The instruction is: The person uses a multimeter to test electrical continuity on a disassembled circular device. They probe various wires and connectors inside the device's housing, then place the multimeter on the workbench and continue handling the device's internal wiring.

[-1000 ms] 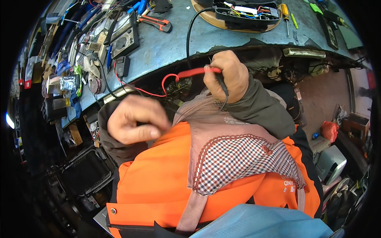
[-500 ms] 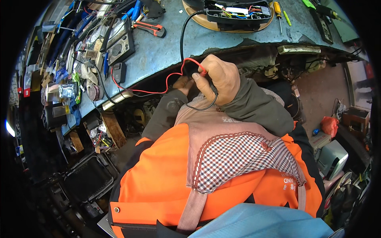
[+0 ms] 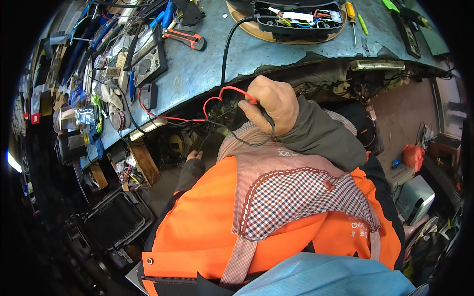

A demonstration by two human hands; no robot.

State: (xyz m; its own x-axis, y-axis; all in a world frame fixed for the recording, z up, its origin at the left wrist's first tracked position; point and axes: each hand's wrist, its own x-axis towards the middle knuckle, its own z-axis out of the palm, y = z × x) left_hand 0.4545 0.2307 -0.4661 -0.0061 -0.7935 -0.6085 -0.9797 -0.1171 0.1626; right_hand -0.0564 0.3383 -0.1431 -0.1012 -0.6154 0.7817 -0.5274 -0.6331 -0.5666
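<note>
My right hand [image 3: 270, 103] is closed on a red test lead [image 3: 252, 100] and a black test lead [image 3: 266, 118] above my lap. The red wire loops left to a small black device [image 3: 148, 96] at the bench edge. My left hand [image 3: 194, 156] is low beside my orange clothing, mostly behind it, with its fingers pinched on a thin dark cord [image 3: 206, 136]. An opened black appliance housing [image 3: 296, 29] with coloured wires inside sits on a round wooden base [image 3: 261, 34], with a thick black cable [image 3: 225, 54] hanging from it.
The blue bench [image 3: 237, 61] holds a multimeter [image 3: 148, 64], a red-black box cutter [image 3: 185, 38], a yellow screwdriver [image 3: 351, 17] and piled tools on the left. Below are a black case [image 3: 113, 222], wooden boards [image 3: 145, 163], a red bag [image 3: 411, 158] and a silver box [image 3: 414, 200].
My left hand has dropped down and back from near the bench edge to beside my body, now partly hidden. My right hand has shifted slightly down and stays closed on the leads.
</note>
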